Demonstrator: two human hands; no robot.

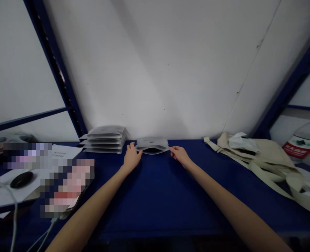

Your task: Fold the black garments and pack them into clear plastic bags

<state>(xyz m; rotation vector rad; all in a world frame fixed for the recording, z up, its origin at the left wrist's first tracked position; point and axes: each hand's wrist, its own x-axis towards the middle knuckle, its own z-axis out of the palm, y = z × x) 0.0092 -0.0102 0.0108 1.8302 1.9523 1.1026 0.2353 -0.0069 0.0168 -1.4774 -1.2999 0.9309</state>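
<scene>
A frosted plastic pouch (pixel 152 142) lies on the blue table by the wall, its near edge bulging apart in a dark slit. My left hand (pixel 132 156) is at the pouch's left edge, fingers apart. At the right corner, my right hand (pixel 180 154) has its thumb and fingers pinched on the pouch's edge. Left of my left hand stands a stack of several similar frosted pouches (pixel 105 140).
On the left are papers (pixel 63 152), a black mouse (pixel 21 179), a blurred phone (pixel 72 185) and white cables (pixel 15 220). A beige cloth bag (pixel 270 152) with straps lies right, near a large bottle (pixel 303 141). Blue posts flank the white wall.
</scene>
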